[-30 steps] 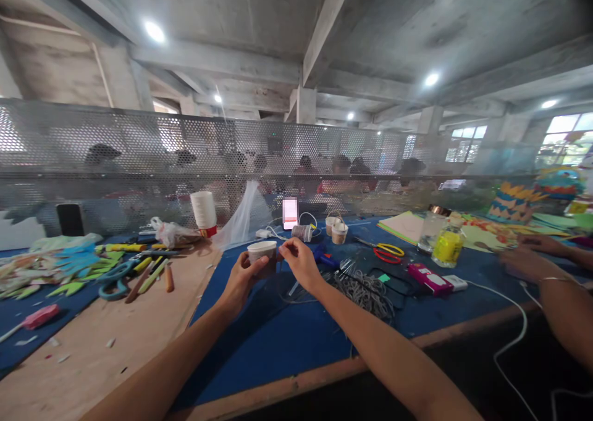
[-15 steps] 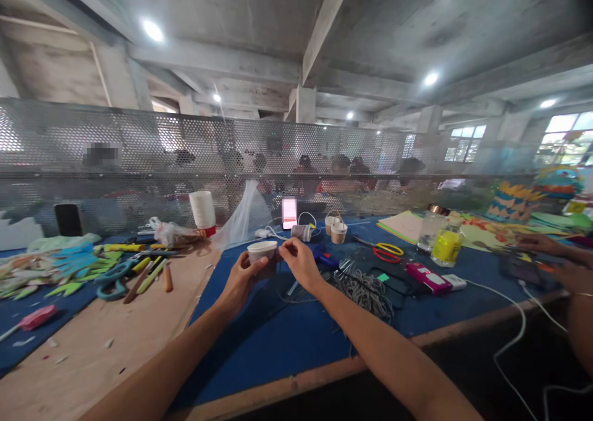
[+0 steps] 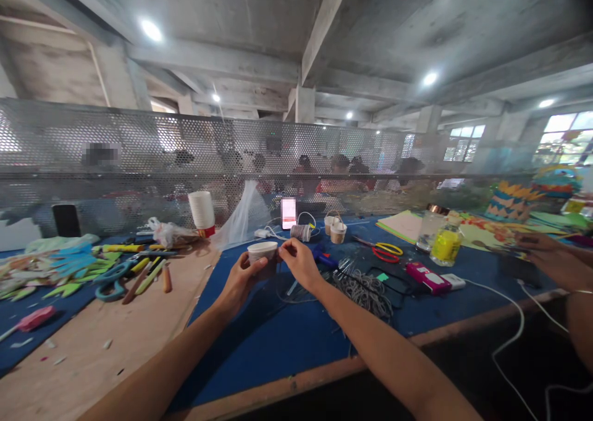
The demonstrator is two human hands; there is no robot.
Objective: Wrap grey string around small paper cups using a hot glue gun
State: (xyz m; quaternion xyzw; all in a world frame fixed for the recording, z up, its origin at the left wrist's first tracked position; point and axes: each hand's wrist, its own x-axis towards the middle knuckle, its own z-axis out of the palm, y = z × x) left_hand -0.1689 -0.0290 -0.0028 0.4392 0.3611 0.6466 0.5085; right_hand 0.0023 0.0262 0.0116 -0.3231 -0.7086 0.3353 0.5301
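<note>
My left hand [image 3: 244, 279] is wrapped round a small white paper cup [image 3: 262, 248], held upright above the blue mat with its rim facing up. Grey cord appears to circle the cup's side. Close against the cup's right side, my right hand [image 3: 294, 259] is closed in a pinch; a thin strand of cord seems to run from there down to the mat, though the fingertips hide most of it. A tangled heap of grey cord [image 3: 365, 294] lies right of my right wrist. Behind it is a blue glue gun [image 3: 325, 257], partly covered.
Scissors with red and yellow handles [image 3: 386, 252], a yellow-labelled bottle [image 3: 446, 245] and a magenta box [image 3: 427, 278] lie to the right. A lit phone [image 3: 288, 213] stands behind. Stacked cups [image 3: 201, 211] and teal-handled scissors [image 3: 113, 280] are left. Another person's hand [image 3: 540, 248] works far right.
My hands and the cup stay almost in place. At the far right, the other person's hand has shifted slightly.
</note>
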